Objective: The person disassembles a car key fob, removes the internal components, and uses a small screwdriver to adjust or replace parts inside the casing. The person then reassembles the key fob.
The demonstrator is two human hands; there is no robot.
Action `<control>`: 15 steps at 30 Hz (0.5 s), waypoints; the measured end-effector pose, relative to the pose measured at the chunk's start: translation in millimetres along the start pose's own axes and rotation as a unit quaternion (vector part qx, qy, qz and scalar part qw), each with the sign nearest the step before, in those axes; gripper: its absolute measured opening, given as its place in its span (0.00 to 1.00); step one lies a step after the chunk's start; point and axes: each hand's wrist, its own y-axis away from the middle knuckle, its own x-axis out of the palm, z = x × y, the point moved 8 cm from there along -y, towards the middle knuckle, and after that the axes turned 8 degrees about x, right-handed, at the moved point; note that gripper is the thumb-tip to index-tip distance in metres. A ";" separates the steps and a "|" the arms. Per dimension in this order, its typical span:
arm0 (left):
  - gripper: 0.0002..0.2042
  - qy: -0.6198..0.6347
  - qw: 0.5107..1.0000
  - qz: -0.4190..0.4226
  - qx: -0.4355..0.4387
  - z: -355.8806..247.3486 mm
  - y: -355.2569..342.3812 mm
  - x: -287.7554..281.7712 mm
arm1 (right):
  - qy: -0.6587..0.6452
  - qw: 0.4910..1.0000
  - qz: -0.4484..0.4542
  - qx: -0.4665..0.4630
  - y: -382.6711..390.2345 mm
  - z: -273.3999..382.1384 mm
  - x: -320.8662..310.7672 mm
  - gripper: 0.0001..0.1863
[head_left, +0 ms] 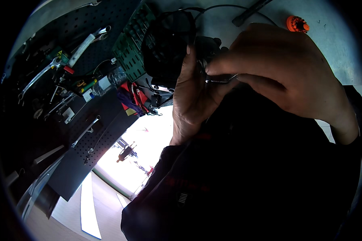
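Note:
My left hand point(188, 96) is raised with its palm towards me and its thumb pointing up. It closes round something dark that I cannot make out, partly hidden by my other hand. My right hand point(281, 68) comes across from the right, its fingers pinched on a thin, shiny metal piece point(221, 81) beside the left palm. The kind of this piece is not clear. Right behind the left thumb stands a dark object with a looped strap or cable point(169, 44), too dark to name.
A grey worktop point(330, 52) bears an orange round part point(297, 24) and a black bar point(251, 13). Green perforated racks point(130, 60) stand beyond my left hand. On the left, a dark pegboard point(102, 140) and shelf hold several wrenches point(38, 79) and other tools. Red and purple cloth point(132, 98) lies nearby.

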 end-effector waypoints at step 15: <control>0.22 -0.026 0.998 -0.064 0.000 -2.3 -3.1 -9.1 | -0.049 0.998 0.030 0.010 -3.6 -7.4 -14.6 0.05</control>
